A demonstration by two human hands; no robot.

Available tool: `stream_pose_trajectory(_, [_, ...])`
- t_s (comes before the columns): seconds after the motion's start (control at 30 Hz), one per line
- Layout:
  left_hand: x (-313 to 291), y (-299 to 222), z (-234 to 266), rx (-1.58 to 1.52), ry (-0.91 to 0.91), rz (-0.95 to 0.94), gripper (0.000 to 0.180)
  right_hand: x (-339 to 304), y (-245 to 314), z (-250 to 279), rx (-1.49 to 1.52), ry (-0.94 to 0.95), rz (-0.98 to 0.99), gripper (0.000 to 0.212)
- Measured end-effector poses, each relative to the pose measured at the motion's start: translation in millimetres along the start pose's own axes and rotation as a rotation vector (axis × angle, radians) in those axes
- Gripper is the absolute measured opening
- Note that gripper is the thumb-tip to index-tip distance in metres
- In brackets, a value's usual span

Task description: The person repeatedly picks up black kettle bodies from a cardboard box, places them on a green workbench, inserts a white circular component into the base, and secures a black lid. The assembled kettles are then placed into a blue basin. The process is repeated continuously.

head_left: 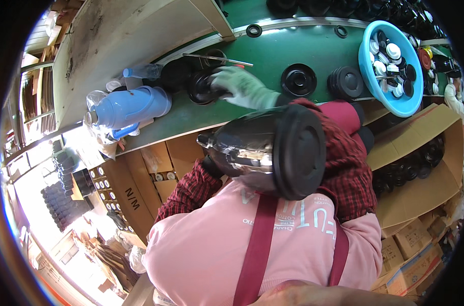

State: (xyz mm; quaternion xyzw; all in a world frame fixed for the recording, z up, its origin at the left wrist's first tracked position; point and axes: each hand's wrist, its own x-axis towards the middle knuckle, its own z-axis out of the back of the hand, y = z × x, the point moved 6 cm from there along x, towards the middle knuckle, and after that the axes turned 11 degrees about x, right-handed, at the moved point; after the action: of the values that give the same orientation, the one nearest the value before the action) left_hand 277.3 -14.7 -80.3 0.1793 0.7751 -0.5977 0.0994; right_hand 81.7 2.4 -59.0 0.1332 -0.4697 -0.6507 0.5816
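Note:
In front of my chest a glossy black pot (247,145), like a vacuum jug, lies tilted on its side, its wide ribbed black base (302,153) toward the right. My left forearm (183,189), in a plaid sleeve, reaches behind it and holds it up; the pot hides my left hand and its fingers. My right hand (242,86), in a pale green-white glove, stretches across to the left over the green bench. Its fingers close on the edge of a black round lid (199,87). A thin metal rod (219,59) lies just beyond.
On the green bench (265,53) stand a black round lid (298,80), stacked black discs (345,82) and a blue basin (366,66) of small caps. A blue thermos (132,107) lies at the left. An open carton (415,196) of black parts is at my right.

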Motion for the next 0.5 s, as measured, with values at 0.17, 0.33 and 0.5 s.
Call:
stream_pose_trajectory(0.17, [-17,-4,9,0.002,-0.023,-0.006,0.064,-3,-6,-65,-0.561,0.099,0.073,0.063])
stream_pose_trajectory(0.33, [7,5,-18,-0.035,0.038,-0.056,0.064,-142,-73,-15,-0.575,0.280,-0.532,0.072])
stream_pose_trajectory(0.5, [23,6,-34,-0.063,0.037,-0.087,0.064,-191,-122,60,-1.003,0.513,-0.738,0.061])
